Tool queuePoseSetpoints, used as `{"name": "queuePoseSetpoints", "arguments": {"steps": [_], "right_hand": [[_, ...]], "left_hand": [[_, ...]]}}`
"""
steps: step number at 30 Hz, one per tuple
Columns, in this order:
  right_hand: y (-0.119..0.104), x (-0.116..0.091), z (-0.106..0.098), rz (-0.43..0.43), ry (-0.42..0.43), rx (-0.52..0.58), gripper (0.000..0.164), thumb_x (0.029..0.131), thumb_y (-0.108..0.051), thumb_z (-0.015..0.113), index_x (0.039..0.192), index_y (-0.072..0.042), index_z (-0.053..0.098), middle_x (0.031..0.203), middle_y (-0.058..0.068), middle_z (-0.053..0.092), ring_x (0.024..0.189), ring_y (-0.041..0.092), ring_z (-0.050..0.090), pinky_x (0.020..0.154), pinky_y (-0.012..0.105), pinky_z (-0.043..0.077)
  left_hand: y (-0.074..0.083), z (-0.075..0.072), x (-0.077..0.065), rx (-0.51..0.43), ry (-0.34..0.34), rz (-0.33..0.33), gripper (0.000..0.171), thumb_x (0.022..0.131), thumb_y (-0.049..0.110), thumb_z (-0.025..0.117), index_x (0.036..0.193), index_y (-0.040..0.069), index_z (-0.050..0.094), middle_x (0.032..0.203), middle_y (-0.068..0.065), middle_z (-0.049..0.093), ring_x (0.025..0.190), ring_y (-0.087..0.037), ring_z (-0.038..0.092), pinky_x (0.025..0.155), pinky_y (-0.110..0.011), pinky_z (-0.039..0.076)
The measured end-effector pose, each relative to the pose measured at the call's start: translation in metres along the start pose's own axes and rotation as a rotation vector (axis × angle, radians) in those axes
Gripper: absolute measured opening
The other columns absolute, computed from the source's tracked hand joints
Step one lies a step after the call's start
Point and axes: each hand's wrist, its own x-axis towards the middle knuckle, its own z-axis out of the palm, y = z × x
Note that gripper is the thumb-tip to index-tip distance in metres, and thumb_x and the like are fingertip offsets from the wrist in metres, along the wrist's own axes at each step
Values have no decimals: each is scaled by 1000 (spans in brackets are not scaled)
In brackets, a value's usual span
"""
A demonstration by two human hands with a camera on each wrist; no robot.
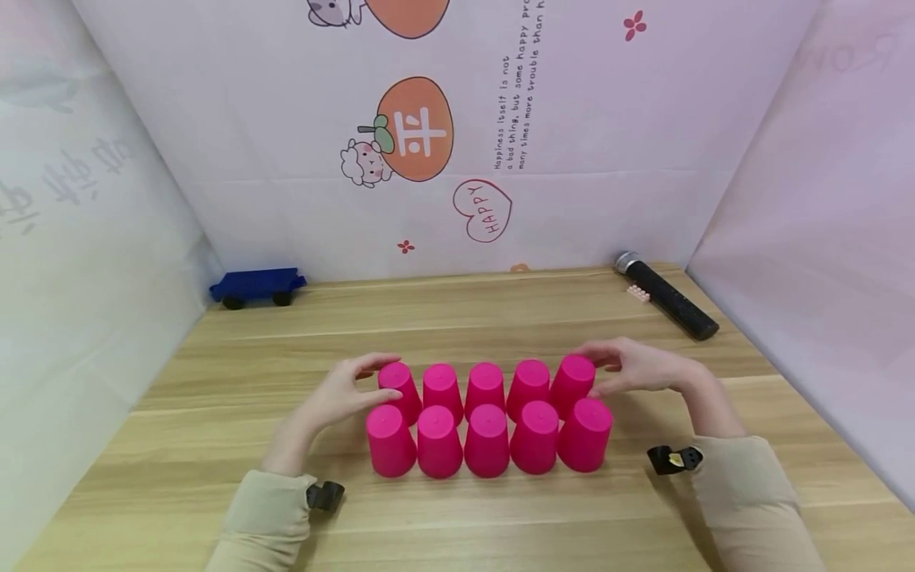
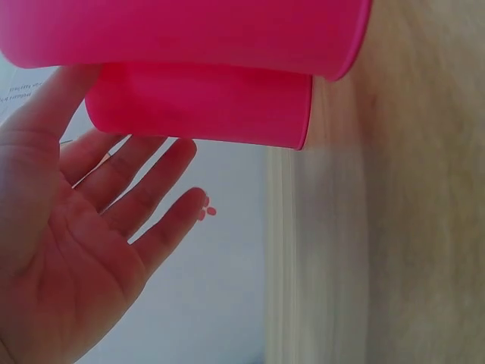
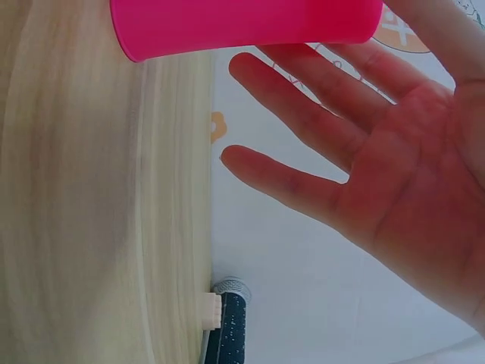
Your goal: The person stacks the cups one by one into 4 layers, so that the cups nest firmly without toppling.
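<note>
Several pink cups stand upside down in two rows on the wooden table. My left hand [image 1: 343,391] is at the left end of the back row. Its thumb is in front of the end cup [image 1: 400,389] and its fingers reach behind, spread and mostly straight in the left wrist view. At the opposite end, my right hand [image 1: 632,367] flanks the last back cup [image 1: 575,383] the same way, with loosely extended fingers. Cups partly hide the fingertips, so firm contact is unclear. The front row runs from a left cup [image 1: 391,445] to a right cup [image 1: 586,435].
A blue toy wagon [image 1: 257,286] stands at the back left of the table. At the back right lie a black microphone [image 1: 668,298] and a small pale pink block [image 1: 638,294]. Printed white sheets [image 1: 286,159] rise behind and on both sides.
</note>
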Motion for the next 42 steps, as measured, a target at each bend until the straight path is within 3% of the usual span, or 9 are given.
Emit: {"name": "queuePoseSetpoints", "arguments": {"steps": [5,9,15,22,29,34,39,42], "right_hand": [[1,4,2,-12,4,22,56,83,-19,72,129,3,50,121,14,61,110,7,59,98,27,47],[3,5,4,-12,12,45,55,82,-17,72,127,4,50,118,15,62,105,-1,59,94,21,48],[3,7,6,-6,18,50,51,82,-16,72,125,4,52,114,14,64,102,1,61,92,20,50],[6,10,4,-7,29,84,50,83,-14,71,125,5,52,113,16,64,101,4,63,87,21,53],[11,11,2,19,239,82,43,83,-13,72,119,2,56,109,15,65,95,3,64,82,21,54],[10,25,1,81,350,-2,44,85,-21,70,121,0,57,108,14,66,99,13,63,82,18,52],[8,43,-1,92,409,-44,45,87,-23,67,123,1,56,110,17,66,106,30,62,80,20,52],[7,54,-1,77,416,-58,45,87,-22,68,123,2,56,111,18,66,106,33,62,81,24,53]], "left_hand": [[0,-1,-1,-53,-7,-20,55,79,26,76,126,8,57,118,-9,65,112,-30,60,97,-51,47],[0,-1,0,-88,-18,-35,54,78,26,77,125,7,57,115,-10,66,109,-29,61,95,-49,50],[-4,1,0,-143,-25,-48,52,79,23,77,123,4,57,113,-13,66,106,-29,63,90,-39,54],[-7,1,-2,-175,-21,-90,52,78,22,77,121,3,57,113,-14,65,106,-29,63,87,-35,56],[-8,1,1,-172,-29,-97,52,78,24,77,122,6,57,114,-11,65,108,-27,62,89,-34,55],[-5,-1,1,-178,-31,-96,51,78,22,77,122,5,57,113,-12,65,107,-27,63,87,-33,55],[-5,0,2,-170,-25,-88,50,78,23,77,121,7,58,112,-10,65,106,-26,63,88,-33,55],[-6,1,2,-165,-30,-86,51,78,24,77,121,7,58,112,-10,65,106,-26,63,88,-34,55]]}}
